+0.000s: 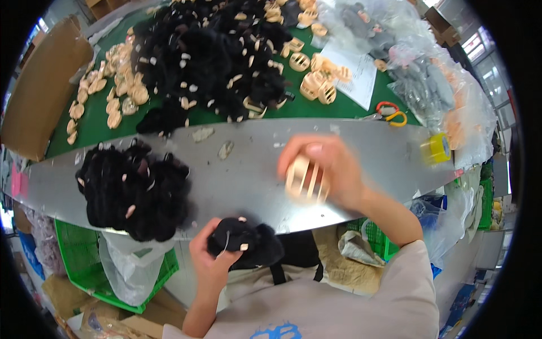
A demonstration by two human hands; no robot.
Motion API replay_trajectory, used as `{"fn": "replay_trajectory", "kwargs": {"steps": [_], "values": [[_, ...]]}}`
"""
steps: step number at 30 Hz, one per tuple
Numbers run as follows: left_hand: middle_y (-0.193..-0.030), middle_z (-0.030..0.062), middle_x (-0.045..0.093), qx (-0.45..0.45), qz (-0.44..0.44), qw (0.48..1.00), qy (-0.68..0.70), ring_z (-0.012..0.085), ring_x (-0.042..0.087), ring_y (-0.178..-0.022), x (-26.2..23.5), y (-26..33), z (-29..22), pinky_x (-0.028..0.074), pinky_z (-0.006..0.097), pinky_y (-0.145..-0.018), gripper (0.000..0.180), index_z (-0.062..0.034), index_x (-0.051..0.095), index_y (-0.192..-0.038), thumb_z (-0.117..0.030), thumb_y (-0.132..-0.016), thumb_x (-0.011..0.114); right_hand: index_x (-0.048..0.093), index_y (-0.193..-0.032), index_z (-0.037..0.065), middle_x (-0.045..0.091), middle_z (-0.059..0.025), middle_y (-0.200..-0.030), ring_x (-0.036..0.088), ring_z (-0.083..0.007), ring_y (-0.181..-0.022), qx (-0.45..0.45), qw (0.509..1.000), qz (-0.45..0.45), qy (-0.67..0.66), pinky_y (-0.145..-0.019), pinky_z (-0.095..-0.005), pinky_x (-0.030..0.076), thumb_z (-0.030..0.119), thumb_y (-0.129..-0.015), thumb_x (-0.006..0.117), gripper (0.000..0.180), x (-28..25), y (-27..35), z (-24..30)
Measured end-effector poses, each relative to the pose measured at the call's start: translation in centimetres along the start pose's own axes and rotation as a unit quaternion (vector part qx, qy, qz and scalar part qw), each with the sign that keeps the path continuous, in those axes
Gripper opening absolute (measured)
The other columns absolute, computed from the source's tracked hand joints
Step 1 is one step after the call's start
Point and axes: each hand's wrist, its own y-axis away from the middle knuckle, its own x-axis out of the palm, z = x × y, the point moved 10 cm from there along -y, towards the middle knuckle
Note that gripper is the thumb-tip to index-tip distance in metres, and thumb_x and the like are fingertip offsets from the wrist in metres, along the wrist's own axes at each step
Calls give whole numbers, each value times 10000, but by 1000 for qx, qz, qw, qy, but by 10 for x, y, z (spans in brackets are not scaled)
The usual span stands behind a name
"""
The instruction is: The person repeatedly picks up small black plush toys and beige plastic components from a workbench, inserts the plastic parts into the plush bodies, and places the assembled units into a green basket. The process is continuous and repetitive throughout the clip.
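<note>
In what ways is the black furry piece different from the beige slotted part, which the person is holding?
The furry piece is black with small pale bits; the slotted part is plain beige. The furry piece looks soft and fluffy, while the slotted part looks hard, with open gaps between bars. The left hand holds the furry piece, the right hand the slotted part. Both are gripped in one hand.

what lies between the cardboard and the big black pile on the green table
Beige plastic pieces, scattered on the green tabletop between the cardboard and black pile, as the head view shows.
</note>
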Motion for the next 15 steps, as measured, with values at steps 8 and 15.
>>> {"fn": "replay_trajectory", "kwargs": {"steps": [8, 15], "values": [[-790, -30, 614, -74, 143, 986, 47, 42, 503, -733, 21, 16, 8, 397, 214, -634, 238, -1, 646, -896, -131, -710, 717, 523, -909, 71, 537, -30, -646, 568, -252, -550, -227, 847, 121, 465, -468, -353, 450, 313, -942, 595, 255, 122, 16, 14], [-841, 6, 659, -68, 260, 963, 22, 54, 553, -797, 41, 28, 12, 461, 244, -716, 239, 3, 654, -936, -79, -719, 713, 537, -858, 83, 482, -18, -625, 536, -227, -518, -326, 777, 108, 527, -420, -352, 416, 353, -915, 625, 290, 128, 19, 10]]}}
